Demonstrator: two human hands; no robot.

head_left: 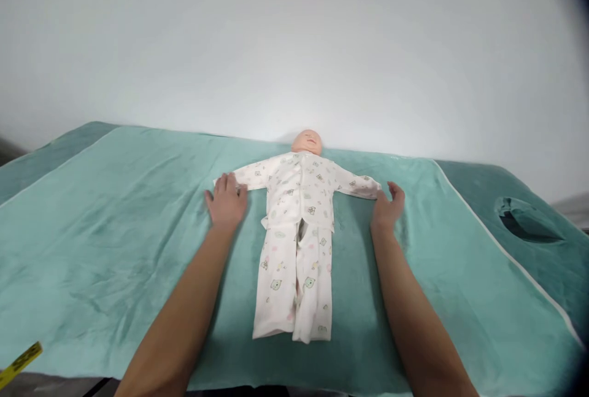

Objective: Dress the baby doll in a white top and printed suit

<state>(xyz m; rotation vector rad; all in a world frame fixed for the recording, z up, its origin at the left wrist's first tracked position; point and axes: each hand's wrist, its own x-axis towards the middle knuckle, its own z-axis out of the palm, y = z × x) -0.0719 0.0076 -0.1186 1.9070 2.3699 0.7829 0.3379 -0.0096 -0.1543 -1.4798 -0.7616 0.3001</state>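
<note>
A baby doll (307,142) lies on its back, dressed in a white printed top (299,191) with both sleeves spread sideways. White printed trousers (280,280) cover its legs, with a gap down the middle. My left hand (227,202) lies over the end of the left-hand sleeve, palm down with its fingers stretched out. Beside the cuff of the other sleeve is my right hand (388,205), its fingers loosely curved and apart. Whether the right hand touches the cuff, I cannot tell.
A light green sheet (138,219) with white edging covers a darker green bed cover (488,188). A dark oval opening (529,225) shows at the right. A white wall (294,41) stands directly behind. A yellow strip (21,365) pokes in at the lower left.
</note>
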